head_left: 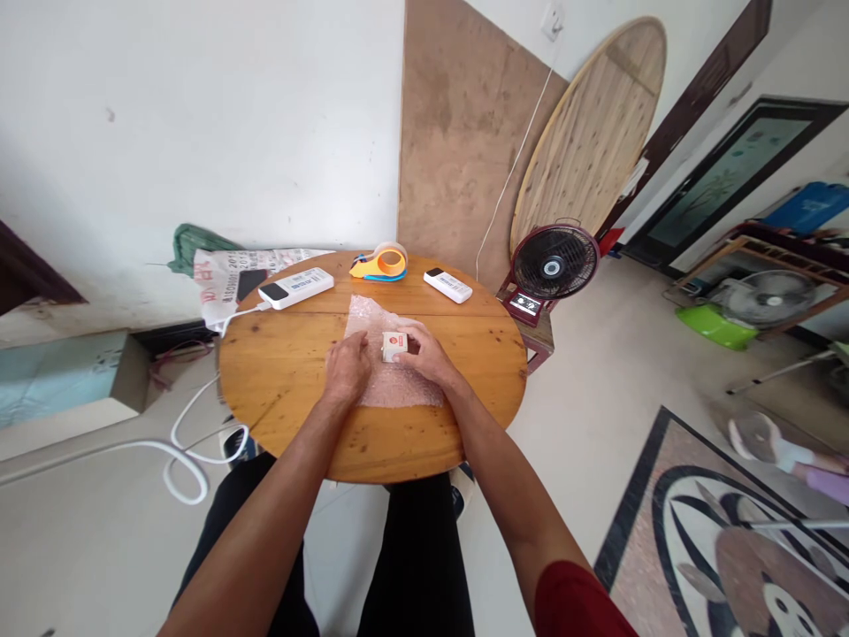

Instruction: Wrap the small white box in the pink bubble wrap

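Note:
A small white box [395, 342] with a red round mark lies on a sheet of pinkish bubble wrap [398, 389]. My right hand [428, 356] grips the box from its right side, thumb at the near edge and fingers at the far edge. At the sheet's left edge, my left hand [348, 364] is closed, its fingers curled down onto the bubble wrap; its fingertips are partly hidden. The sheet is spread over the middle of a round wooden table [279, 380].
Along the table's far side are a yellow tape dispenser [381, 264], a white power bank [296, 287] with a cable [232, 318], and a second white device [448, 285]. A fan [555, 263] stands to the right. Another person's foot [756, 436] shows far right.

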`<action>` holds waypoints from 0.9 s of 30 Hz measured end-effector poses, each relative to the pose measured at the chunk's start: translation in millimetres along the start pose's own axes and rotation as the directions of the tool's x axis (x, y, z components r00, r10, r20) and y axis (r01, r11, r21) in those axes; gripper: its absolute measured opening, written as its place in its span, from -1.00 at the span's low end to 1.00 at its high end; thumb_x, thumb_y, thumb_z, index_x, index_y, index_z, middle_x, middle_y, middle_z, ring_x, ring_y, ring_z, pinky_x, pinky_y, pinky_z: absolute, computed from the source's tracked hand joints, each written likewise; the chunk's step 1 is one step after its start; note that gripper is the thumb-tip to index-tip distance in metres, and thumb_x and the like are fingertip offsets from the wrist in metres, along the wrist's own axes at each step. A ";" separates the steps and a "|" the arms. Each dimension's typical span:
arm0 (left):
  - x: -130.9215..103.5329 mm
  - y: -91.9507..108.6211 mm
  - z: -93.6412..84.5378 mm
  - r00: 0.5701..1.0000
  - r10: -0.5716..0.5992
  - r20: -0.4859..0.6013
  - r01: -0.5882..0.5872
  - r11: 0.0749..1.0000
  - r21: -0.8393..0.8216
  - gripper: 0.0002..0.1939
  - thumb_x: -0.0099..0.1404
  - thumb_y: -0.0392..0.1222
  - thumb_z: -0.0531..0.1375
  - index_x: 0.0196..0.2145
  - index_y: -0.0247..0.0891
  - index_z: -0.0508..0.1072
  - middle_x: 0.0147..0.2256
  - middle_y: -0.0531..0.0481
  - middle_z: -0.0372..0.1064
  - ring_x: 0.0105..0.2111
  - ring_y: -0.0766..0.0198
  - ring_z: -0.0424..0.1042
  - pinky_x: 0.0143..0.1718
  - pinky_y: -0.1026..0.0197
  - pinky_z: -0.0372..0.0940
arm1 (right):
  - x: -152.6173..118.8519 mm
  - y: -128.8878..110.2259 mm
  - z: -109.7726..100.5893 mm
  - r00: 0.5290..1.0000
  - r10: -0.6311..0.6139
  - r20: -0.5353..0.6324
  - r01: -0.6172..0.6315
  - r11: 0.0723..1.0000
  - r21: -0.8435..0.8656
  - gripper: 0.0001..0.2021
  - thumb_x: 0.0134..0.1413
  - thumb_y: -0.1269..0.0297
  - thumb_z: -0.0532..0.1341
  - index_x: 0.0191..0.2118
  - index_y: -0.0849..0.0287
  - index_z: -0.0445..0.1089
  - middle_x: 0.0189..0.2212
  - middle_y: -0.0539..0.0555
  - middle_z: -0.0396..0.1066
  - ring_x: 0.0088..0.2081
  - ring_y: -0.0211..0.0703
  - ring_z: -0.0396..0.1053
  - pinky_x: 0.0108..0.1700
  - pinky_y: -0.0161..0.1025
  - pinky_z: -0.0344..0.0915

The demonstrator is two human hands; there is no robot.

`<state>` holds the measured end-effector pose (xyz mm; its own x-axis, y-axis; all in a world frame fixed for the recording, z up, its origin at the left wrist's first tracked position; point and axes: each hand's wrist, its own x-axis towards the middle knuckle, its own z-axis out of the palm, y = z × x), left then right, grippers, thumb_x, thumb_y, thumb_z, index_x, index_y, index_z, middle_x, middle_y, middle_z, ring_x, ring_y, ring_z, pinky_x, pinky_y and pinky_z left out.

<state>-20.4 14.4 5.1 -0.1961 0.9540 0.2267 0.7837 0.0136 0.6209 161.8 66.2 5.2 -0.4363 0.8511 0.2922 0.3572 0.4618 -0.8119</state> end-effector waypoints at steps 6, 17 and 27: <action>0.3 0.3 -0.4 1.000 -0.005 0.000 0.005 1.000 0.009 -0.51 0.24 -0.37 -0.01 0.10 -0.31 0.40 -0.04 -0.12 0.50 0.01 0.10 0.43 0.12 0.11 0.21 | -1.3 3.1 -0.1 1.000 0.010 0.017 -0.011 0.999 0.033 -0.47 -0.14 0.27 0.36 0.04 0.14 0.36 0.01 0.09 0.39 0.03 -0.07 0.34 0.13 -0.12 0.21; 0.3 -1.5 1.4 1.000 0.006 -0.006 -0.006 1.000 0.004 -0.50 0.23 -0.38 -0.01 0.11 -0.32 0.38 -0.03 -0.13 0.50 0.02 0.09 0.42 0.12 0.08 0.20 | 0.7 7.8 -0.4 0.999 0.016 0.052 -0.023 0.990 0.138 -0.53 -0.16 0.28 0.34 -0.02 0.16 0.37 -0.06 0.06 0.43 -0.02 -0.10 0.36 0.10 -0.13 0.24; 0.3 -2.1 1.6 1.000 0.006 -0.001 -0.006 1.000 0.004 -0.50 0.23 -0.38 0.01 0.11 -0.30 0.38 -0.03 -0.11 0.50 0.03 0.09 0.41 0.12 0.10 0.20 | -0.6 1.4 -1.1 0.999 0.012 0.037 -0.016 0.994 0.106 -0.55 -0.16 0.27 0.34 -0.05 0.17 0.40 -0.05 0.08 0.41 -0.03 -0.10 0.36 0.08 -0.16 0.25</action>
<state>-21.2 15.2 2.7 -0.1920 0.9538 0.2313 0.7875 0.0091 0.6162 163.5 66.6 4.5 -0.4620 0.8468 0.2637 0.2745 0.4192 -0.8654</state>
